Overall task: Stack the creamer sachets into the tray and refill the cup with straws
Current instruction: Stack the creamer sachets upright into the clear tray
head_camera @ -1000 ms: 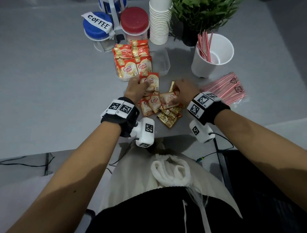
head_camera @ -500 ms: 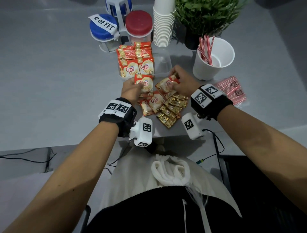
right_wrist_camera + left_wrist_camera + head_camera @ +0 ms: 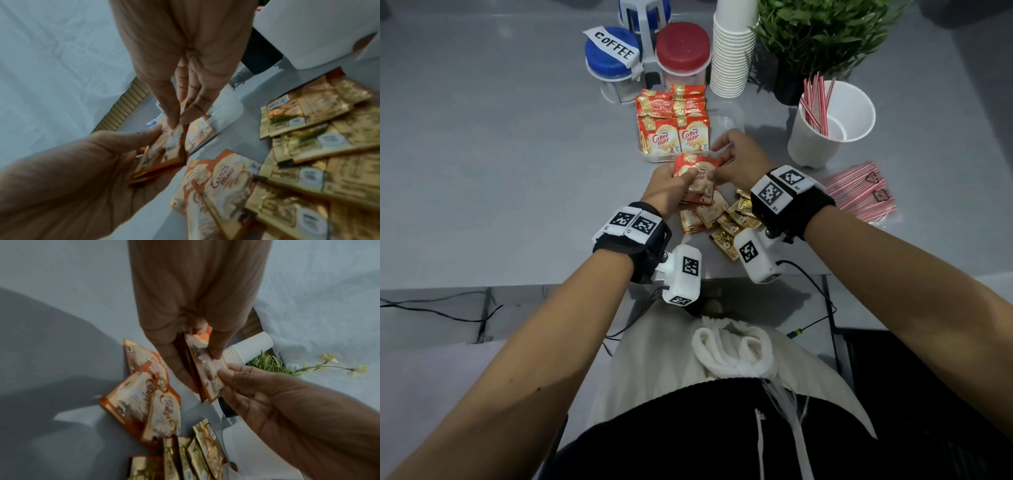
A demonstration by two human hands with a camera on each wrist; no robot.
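R hand (image 3: 739, 161) moved to L hand (image 3: 671, 186); both pinch sachets (image 3: 697, 178) nr tray (image 3: 726, 118).

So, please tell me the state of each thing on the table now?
left hand: holds a small stack of sachets
right hand: pinches the stack's top
tray: left side filled, right side bare
cup: upright, few straws
straw packet: lying flat
loose sachets: scattered
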